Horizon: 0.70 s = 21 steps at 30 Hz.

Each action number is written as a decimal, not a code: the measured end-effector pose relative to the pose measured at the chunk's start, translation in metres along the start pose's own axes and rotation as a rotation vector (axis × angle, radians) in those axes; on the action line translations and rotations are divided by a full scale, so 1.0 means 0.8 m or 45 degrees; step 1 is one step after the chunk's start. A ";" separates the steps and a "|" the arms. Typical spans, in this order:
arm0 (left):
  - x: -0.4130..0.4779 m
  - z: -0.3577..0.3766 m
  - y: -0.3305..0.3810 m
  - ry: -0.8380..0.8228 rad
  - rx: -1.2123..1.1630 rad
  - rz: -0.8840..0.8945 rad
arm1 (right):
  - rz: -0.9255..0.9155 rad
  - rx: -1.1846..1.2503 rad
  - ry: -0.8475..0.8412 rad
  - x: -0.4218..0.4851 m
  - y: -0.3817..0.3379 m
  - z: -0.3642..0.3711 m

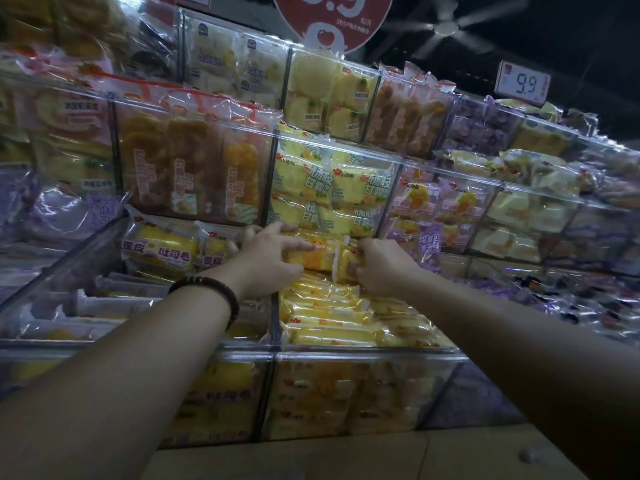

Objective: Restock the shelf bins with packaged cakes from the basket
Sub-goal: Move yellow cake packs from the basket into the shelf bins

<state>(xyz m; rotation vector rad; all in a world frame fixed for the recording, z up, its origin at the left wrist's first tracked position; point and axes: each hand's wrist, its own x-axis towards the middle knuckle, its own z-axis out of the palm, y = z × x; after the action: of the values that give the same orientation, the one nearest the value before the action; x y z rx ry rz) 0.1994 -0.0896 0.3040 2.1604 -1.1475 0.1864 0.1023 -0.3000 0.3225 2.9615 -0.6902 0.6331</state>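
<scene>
A yellow wrapped cake [322,256] is held at the back of the clear bin [363,353] — left hand [273,258] curled over one end, right hand [381,268] pinching the other. Light, soft and slick in its film, it likely wants a gentle hold by the ends.

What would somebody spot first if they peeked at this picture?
Probably the two hands in the middle: the left hand and right hand grip a yellow cake pack above a clear bin full of similar packs. Then the big red round price sign at the top, above shelf bins of yellow, orange and purple packets.
</scene>
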 end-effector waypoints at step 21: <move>-0.161 0.016 0.123 0.622 -0.431 0.441 | -0.370 0.427 0.286 -0.297 0.032 -0.057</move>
<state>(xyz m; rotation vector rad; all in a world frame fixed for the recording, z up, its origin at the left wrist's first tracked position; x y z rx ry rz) 0.0431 -0.0479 0.2897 1.4985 -1.1519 0.5918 -0.1205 -0.2185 0.2691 3.1161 -0.1410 1.1242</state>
